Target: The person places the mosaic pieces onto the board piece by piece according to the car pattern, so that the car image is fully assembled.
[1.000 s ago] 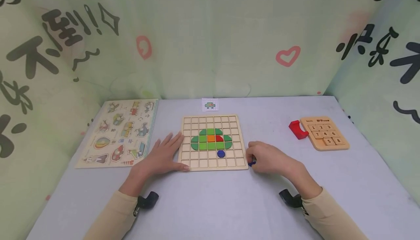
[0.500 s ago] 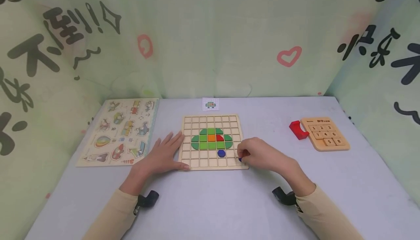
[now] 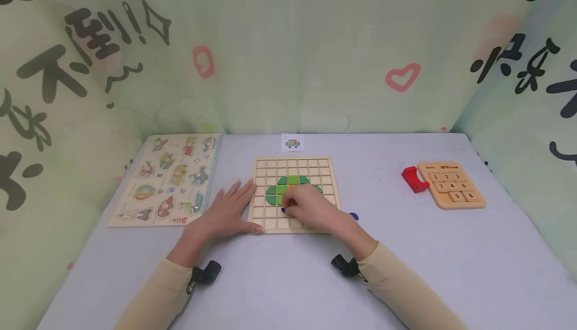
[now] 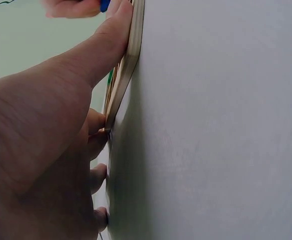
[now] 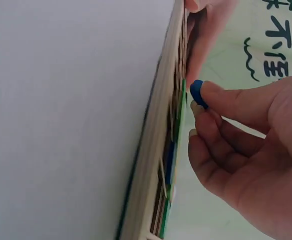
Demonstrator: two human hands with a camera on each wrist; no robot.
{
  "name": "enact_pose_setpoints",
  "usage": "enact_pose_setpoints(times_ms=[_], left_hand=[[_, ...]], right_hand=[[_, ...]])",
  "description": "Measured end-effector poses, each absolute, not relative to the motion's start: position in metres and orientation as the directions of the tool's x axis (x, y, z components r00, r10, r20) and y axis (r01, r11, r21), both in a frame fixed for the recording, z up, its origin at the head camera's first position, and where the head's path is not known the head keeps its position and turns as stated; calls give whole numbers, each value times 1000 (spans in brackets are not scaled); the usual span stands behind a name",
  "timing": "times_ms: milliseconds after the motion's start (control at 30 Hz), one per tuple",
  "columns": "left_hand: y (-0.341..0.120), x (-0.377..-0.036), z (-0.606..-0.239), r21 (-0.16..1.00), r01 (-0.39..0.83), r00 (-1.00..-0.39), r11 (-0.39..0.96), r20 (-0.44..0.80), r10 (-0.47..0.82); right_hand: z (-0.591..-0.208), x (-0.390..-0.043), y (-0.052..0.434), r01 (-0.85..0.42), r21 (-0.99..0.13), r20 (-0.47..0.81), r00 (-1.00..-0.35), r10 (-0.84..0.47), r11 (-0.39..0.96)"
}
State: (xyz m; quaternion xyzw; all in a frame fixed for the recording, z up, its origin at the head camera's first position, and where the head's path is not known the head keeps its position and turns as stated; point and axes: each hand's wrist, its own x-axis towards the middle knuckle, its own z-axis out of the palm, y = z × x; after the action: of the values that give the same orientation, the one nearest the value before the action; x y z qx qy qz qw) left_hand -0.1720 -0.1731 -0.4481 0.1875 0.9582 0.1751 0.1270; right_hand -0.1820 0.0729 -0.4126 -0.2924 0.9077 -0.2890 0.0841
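A wooden grid board [image 3: 331,170] lies in the middle of the table, with a green domed shape [image 3: 288,182] of tiles set in it. My left hand [image 3: 234,205] rests flat beside its left edge, fingers straight and thumb [image 4: 110,35] against the board's front rim [image 4: 130,60]. My right hand [image 3: 288,209] hovers over the lower middle of the board and pinches a small blue round piece [image 5: 198,93] between thumb and fingers. That blue piece [image 3: 284,211] sits just above a cell below the green shape. The hand hides the tiles under it.
Another blue piece [image 3: 353,216] lies on the table right of the board. A small picture card [image 3: 292,143] sits behind it. A vehicle peg puzzle [image 3: 169,180] lies at the left. A number puzzle [image 3: 453,185] with a red piece [image 3: 413,179] lies at the right.
My right hand has moved left from the board's right edge to over its lower middle, carrying a blue piece. It now covers the blue disc in the board. The left hand has stayed put.
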Motion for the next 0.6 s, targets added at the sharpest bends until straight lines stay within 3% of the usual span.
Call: enact_pose_setpoints(times_ms=[600], left_hand=[[-171, -171, -445, 384, 304, -899, 872, -187, 396]], right_hand=[[-408, -172, 71, -530, -463, -34, -790, -612, 710]])
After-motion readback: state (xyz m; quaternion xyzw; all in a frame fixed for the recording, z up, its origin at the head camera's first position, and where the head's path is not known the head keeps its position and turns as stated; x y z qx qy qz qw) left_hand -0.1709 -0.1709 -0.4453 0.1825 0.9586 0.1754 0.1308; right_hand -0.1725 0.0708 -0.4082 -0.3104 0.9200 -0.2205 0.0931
